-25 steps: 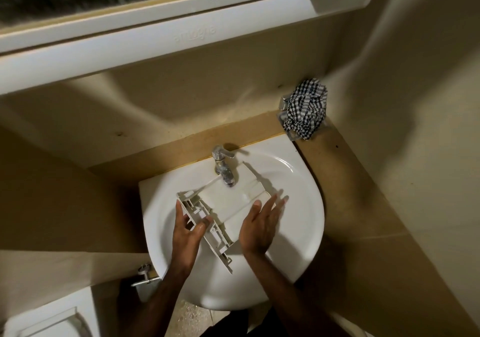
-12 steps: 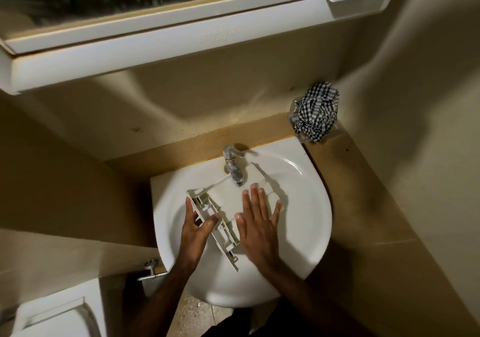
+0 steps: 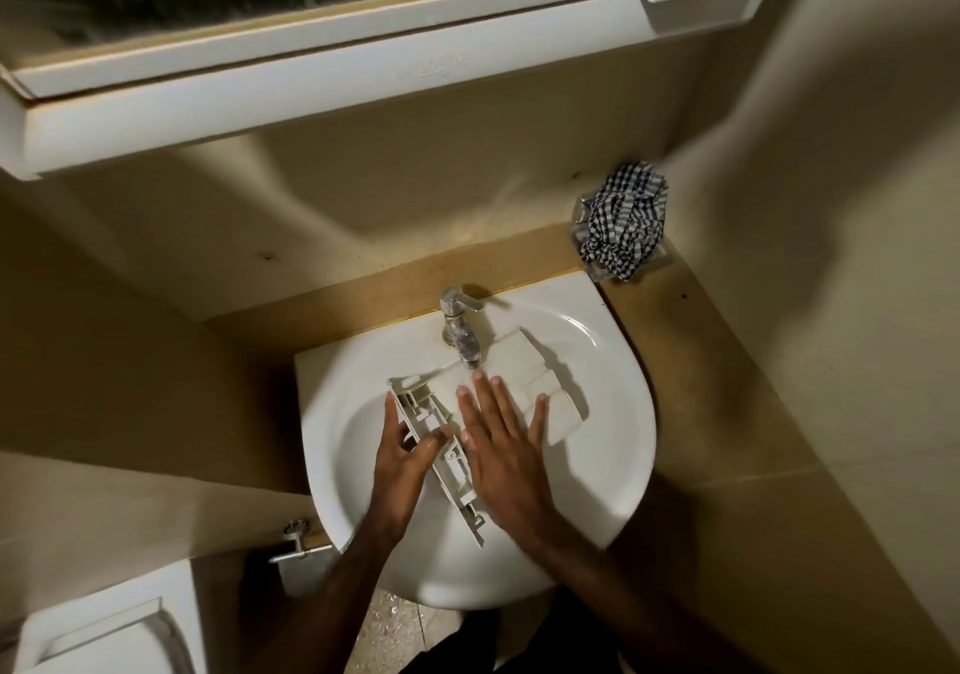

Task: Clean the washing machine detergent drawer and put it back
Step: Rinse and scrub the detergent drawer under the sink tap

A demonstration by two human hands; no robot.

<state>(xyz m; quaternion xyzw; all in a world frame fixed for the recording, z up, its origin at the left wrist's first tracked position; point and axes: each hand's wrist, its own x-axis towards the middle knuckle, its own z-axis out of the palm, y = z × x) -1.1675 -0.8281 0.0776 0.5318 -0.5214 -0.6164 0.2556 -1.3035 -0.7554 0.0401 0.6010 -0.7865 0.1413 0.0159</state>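
The white plastic detergent drawer [image 3: 524, 377] lies upside down across the white sink [image 3: 613, 465], its far end under the chrome tap [image 3: 460, 325]. Its front panel [image 3: 436, 445] points toward me at the lower left. My left hand [image 3: 402, 458] grips that front panel, thumb on one side and fingers on the other. My right hand [image 3: 501, 439] lies flat on the drawer's underside with its fingers straight and spread, their tips near the spout.
A black-and-white checked cloth [image 3: 626, 219] sits on a clear holder at the sink's back right corner. A white mirror cabinet [image 3: 363, 65] hangs above. A toilet cistern [image 3: 104, 626] is at the lower left, and a valve [image 3: 296, 538] juts out beside the sink.
My right hand has slid from the drawer's right side up over its underside toward the tap, fingers now pointing away from me. The left hand keeps its hold on the front panel.
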